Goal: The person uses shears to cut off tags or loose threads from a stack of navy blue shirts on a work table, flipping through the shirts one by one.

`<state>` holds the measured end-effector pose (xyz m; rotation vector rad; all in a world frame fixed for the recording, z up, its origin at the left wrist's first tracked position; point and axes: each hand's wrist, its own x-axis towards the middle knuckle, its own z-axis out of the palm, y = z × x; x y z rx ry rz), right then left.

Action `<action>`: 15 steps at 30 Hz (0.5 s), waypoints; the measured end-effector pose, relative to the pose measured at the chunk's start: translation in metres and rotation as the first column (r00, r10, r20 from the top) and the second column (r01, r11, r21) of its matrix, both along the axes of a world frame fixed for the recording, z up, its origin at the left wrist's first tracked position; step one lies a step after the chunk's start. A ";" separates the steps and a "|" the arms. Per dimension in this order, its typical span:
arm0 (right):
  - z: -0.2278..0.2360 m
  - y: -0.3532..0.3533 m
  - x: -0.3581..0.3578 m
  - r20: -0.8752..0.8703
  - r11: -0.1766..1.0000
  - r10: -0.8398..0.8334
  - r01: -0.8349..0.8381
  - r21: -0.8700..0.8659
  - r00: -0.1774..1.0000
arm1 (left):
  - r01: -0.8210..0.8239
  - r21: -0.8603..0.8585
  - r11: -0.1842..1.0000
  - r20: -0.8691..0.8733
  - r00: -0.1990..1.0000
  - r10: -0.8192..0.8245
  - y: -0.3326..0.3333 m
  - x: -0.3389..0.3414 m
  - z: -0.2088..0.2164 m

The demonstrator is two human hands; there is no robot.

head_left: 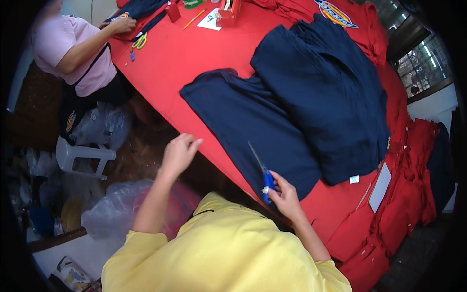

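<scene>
Head view: blue scissors (267, 180) by the red table (185, 73)

Near the table's close edge, the right hand's (287, 196) fingers wrap the handles. The left hand (179, 153) is beside that edge, fingers loosely bent; I can't tell if they touch. Dark blue cloth (243, 117) lies on the table

Bold lettering on an arched emblem (335, 13), red cloth (370, 36), upper right; smaller emblem (120, 16), dark cloth (141, 9), upper left. White paper (208, 20), top: 1 large dark character. White label (354, 179), navy cloth (326, 97): print illegible.
</scene>
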<state>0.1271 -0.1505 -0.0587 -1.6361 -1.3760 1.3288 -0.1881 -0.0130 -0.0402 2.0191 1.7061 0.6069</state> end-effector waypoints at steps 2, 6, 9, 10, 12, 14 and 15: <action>-0.006 -0.026 -0.003 -0.162 1.000 -0.023 0.021 -0.016 0.987 | -0.023 0.044 0.999 0.031 0.999 0.022 -0.025 0.035 -0.017; 0.012 -0.058 0.014 -0.466 0.975 -0.146 0.048 -0.216 0.872 | -0.022 0.316 0.948 -0.020 0.999 0.030 -0.047 0.086 -0.038; 0.005 -0.087 0.038 -0.510 0.980 -0.199 0.167 -0.109 0.837 | -0.021 0.286 0.958 -0.019 0.999 0.028 -0.048 0.096 -0.043; 0.006 -0.094 0.047 -0.485 0.968 -0.250 0.225 -0.111 0.838 | -0.021 0.237 0.971 -0.051 0.998 0.034 -0.051 0.094 -0.041; 0.008 -0.107 0.065 -0.416 0.949 -0.315 0.297 -0.109 0.853 | -0.048 0.201 0.978 -0.086 0.994 0.066 -0.052 0.091 -0.041; 0.011 -0.116 0.078 -0.393 0.935 -0.351 0.340 -0.098 0.850 | -0.178 -0.039 0.983 0.025 0.983 0.179 -0.058 0.091 -0.030; 0.012 -0.120 0.082 -0.401 0.929 -0.363 0.358 -0.089 0.841 | -0.198 -0.185 0.963 0.298 0.922 0.247 -0.059 0.090 -0.038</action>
